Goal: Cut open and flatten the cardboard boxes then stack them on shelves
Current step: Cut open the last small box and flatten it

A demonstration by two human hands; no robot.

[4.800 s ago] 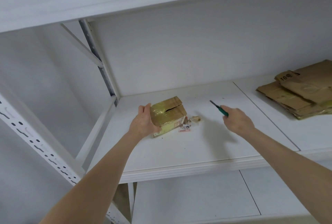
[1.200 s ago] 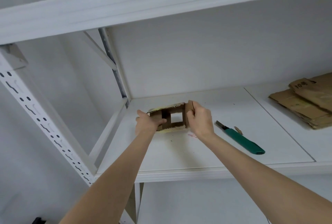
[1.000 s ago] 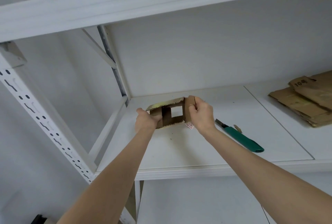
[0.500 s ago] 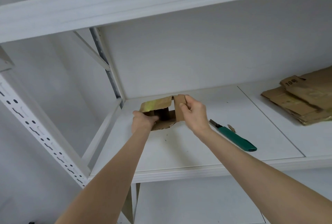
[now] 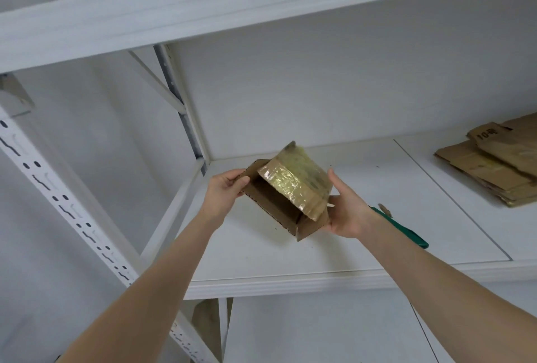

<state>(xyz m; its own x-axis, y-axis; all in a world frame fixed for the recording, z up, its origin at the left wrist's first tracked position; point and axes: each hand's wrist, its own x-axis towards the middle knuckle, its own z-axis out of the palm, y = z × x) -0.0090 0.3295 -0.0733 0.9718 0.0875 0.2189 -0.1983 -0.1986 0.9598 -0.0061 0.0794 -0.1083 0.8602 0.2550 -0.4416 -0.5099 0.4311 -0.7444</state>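
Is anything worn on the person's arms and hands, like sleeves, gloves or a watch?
No. The left hand and right hand wear no gloves, and no ring or watch shows. The left forearm and right forearm are bare, with no sleeve in view.

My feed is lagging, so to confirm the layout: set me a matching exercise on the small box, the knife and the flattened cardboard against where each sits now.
Things: 1 small box; 2 green knife; 3 flattened cardboard.
Places: A piled at the right end of the shelf; B held above the shelf by the left hand and right hand; C lying on the shelf beside the right forearm.
Pairs: 1-B; 2-C; 3-A.
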